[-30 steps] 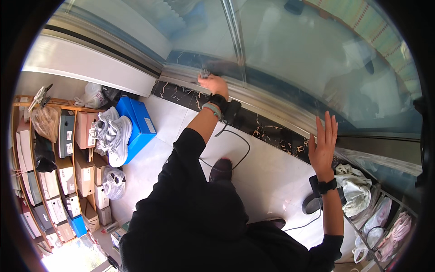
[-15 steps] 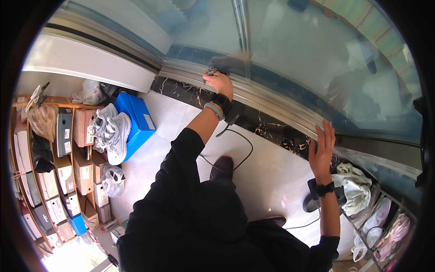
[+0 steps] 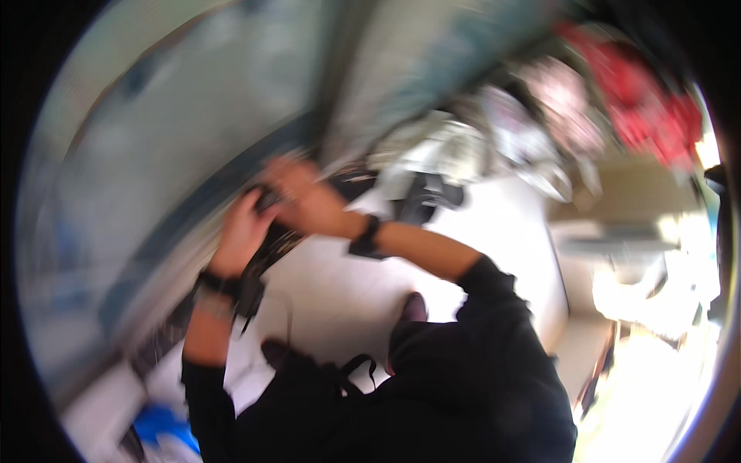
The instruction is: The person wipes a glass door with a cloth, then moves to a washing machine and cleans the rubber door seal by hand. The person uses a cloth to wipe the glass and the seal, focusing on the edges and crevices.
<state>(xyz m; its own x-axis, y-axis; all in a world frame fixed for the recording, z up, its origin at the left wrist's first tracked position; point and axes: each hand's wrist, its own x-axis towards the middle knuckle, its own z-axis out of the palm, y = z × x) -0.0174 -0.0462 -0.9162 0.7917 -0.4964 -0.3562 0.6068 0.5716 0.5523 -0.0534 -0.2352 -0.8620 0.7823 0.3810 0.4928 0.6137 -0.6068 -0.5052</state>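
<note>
The picture is heavily blurred by motion. My left hand (image 3: 243,231) and my right hand (image 3: 305,197) meet close together at the lower frame of a large glass sliding door (image 3: 154,131). A small dark object (image 3: 266,199) sits between the two hands; what it is cannot be made out. Both wrists wear dark bands, and both sleeves are black. Whether the fingers grip the dark object is unclear through the blur.
A white floor (image 3: 340,293) lies below my hands, with my dark shoes on it. Pale shoes and bags (image 3: 455,154) pile up at the upper right beside red fabric (image 3: 656,108). A blue box (image 3: 158,424) shows at the lower left.
The view has swung sharply, rotating the scene. My right hand has moved from the door's right side over to my left hand, and both now sit together at the door frame.
</note>
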